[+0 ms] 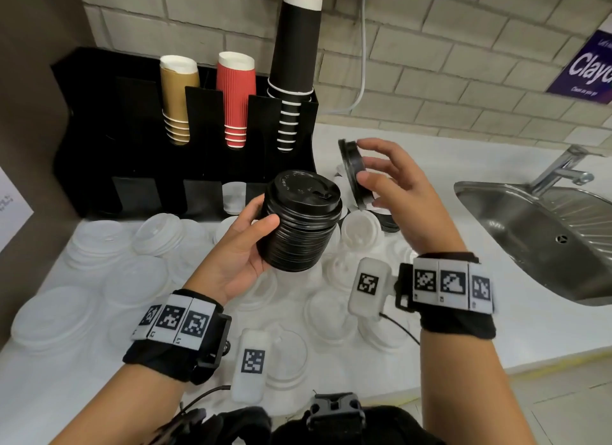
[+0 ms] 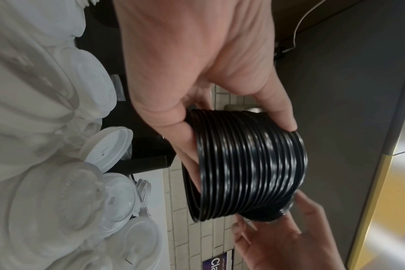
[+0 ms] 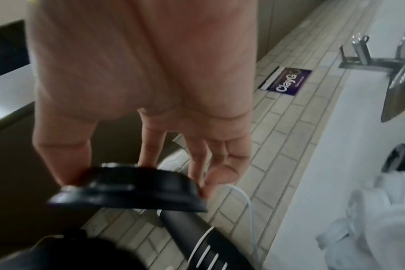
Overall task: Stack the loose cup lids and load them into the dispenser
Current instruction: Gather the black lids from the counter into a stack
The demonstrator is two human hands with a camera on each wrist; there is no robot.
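My left hand (image 1: pixel 245 246) grips a tall stack of black cup lids (image 1: pixel 299 222) above the white counter; its thumb and fingers wrap the stack's side, and the ribbed rims of the stack (image 2: pixel 250 164) fill the left wrist view. To the right, my right hand (image 1: pixel 384 176) pinches a single black lid (image 1: pixel 351 163) on edge between thumb and fingertips. In the right wrist view that black lid (image 3: pixel 132 188) shows under the fingertips. The black dispenser (image 1: pixel 132 126) stands at the back left.
Several loose white lids (image 1: pixel 132 279) cover the counter below both hands. Gold, red and black cup stacks (image 1: pixel 294 67) stand in the dispenser's upper slots. A steel sink (image 1: pixel 543 239) with a tap lies to the right. A brick wall with a white cable runs behind.
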